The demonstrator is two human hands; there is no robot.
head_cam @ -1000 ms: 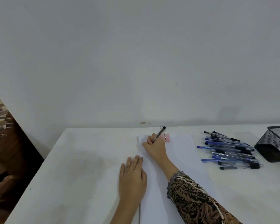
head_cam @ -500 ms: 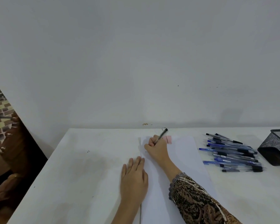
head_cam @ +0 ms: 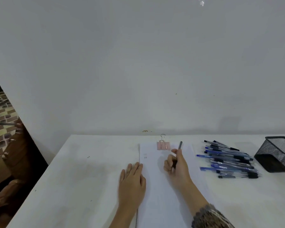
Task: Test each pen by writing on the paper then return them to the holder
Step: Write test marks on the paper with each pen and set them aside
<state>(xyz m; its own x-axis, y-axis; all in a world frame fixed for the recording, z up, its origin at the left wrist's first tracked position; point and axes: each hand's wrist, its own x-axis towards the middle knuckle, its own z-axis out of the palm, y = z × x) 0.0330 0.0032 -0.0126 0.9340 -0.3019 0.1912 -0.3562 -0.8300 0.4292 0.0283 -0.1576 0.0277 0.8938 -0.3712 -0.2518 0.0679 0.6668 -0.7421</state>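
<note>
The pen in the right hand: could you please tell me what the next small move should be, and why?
Probably carry the pen right, over the pen pile, to the mesh holder. The right hand grips it well right of the marks on the paper, so its test seems done.

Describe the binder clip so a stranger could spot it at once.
Start at the white table, then the paper at its middle. On the paper's far edge sits the binder clip, the only pink thing, with a wire loop.
</note>
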